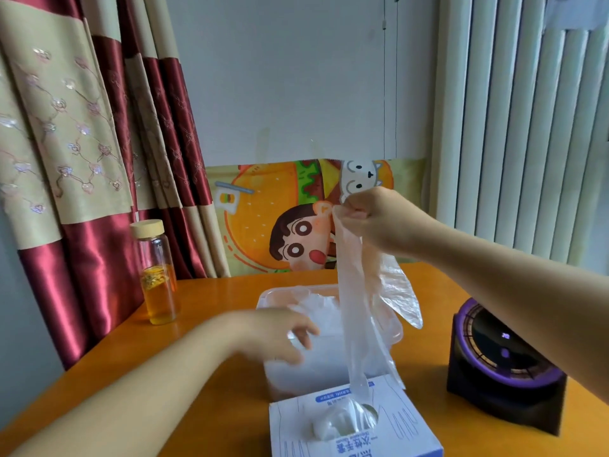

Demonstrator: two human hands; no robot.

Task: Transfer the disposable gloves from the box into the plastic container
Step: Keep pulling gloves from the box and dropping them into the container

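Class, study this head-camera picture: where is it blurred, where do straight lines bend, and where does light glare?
Head view: the left hand over the plastic container is motion-blurred; the right hand pinching the disposable glove is sharper; the white vertical slats lean and bow from wide-angle distortion; the orange table has a soft sheen beside the glass bottle.

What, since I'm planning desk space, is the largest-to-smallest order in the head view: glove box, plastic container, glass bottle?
1-2. glove box and plastic container: alike; box nearer and cropped, so unranked.
3. glass bottle.
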